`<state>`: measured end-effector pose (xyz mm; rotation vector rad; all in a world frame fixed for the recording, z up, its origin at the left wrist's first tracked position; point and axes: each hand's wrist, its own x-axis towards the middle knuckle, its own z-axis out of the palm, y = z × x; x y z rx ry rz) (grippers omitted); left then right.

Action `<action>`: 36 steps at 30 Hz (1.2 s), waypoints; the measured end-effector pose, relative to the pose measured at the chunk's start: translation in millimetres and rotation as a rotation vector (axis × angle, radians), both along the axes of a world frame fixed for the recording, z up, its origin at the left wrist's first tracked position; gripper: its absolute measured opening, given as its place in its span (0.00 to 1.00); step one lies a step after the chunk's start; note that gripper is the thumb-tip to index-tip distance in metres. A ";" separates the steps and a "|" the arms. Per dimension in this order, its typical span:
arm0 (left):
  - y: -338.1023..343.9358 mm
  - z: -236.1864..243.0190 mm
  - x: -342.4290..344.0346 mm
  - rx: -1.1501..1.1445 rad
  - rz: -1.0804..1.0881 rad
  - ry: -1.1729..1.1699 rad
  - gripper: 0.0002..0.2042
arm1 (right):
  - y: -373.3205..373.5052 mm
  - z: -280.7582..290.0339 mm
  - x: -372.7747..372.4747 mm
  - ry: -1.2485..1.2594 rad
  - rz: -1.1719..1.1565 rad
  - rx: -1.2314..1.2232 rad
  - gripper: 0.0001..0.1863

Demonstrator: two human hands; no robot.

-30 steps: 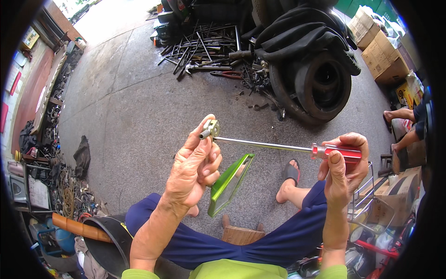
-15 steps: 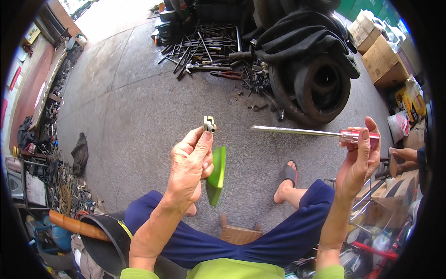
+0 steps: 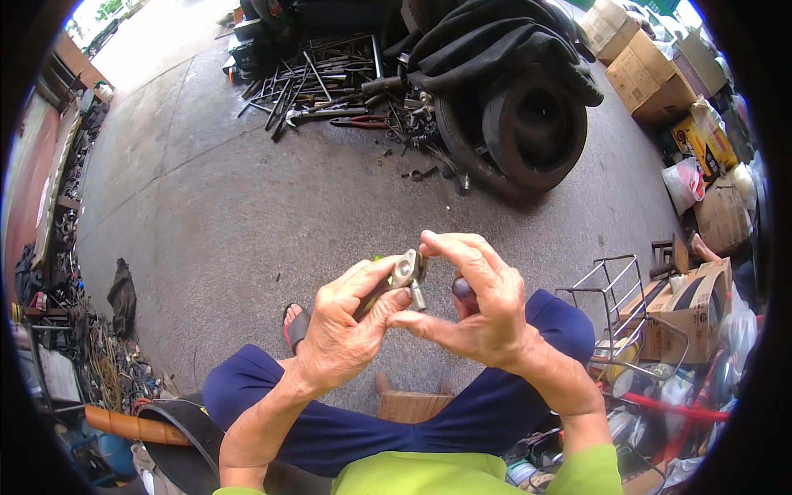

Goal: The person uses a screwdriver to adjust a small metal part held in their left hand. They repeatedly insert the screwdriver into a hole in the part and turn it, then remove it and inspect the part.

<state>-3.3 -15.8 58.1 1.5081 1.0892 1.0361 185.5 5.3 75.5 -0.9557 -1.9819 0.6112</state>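
My left hand (image 3: 342, 326) grips a small metal fitting (image 3: 404, 272) with a short protruding stub, low in the middle of the view. Just right of it my right hand (image 3: 487, 305) has its thumb and index finger reaching around the fitting, with the dark end of the screwdriver handle (image 3: 463, 290) in the curl of its other fingers. The screwdriver's shaft is hidden. A bit of the green piece (image 3: 377, 256) shows behind my left hand; the rest is hidden.
Loose tools (image 3: 305, 91) and stacked tyres (image 3: 536, 136) lie ahead. Cardboard boxes (image 3: 643, 78) and a wire rack (image 3: 606, 293) stand right, near another person's foot (image 3: 704, 249). A black bucket (image 3: 177, 445) and metal clutter are left. A wooden stool (image 3: 412, 406) is below my hands.
My right hand has moved leftward to meet my left, and the screwdriver has turned so its shaft is hidden. The green piece is now mostly covered. The view has shifted.
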 end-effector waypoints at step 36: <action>-5.1 -6.4 -2.0 -0.023 0.167 0.136 0.13 | 1.3 -16.8 -17.0 -0.038 0.044 0.271 0.13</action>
